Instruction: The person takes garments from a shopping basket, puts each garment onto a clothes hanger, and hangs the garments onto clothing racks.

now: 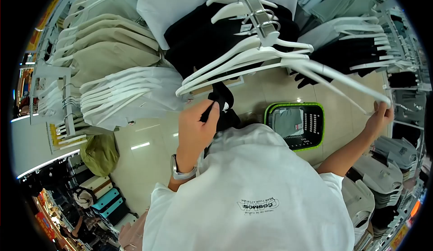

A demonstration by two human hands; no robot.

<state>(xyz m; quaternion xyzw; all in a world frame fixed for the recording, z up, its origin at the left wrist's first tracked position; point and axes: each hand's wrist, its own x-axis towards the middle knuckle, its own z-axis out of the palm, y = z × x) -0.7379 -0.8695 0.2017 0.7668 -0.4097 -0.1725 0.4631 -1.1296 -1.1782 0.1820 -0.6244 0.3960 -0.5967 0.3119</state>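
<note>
My left hand (196, 122), with a watch at its wrist, is closed on a black garment (228, 118) that hangs down in front of my chest. Out to the right, my right hand (379, 118) pinches the end of a white hanger (333, 75), which is blurred and reaches toward the metal rail. Several bare white hangers (234, 66) hang from the metal display arm (250, 3), their left ends just above my left hand. Behind them hang black garments (189, 39).
A black basket with a green rim (321, 129) stands on the floor, with a folded grey-green item inside. Racks of white garments (149, 84) and beige garments (108, 55) stand at the left. More clothes racks line the right. A green bag (99, 154) is at the lower left.
</note>
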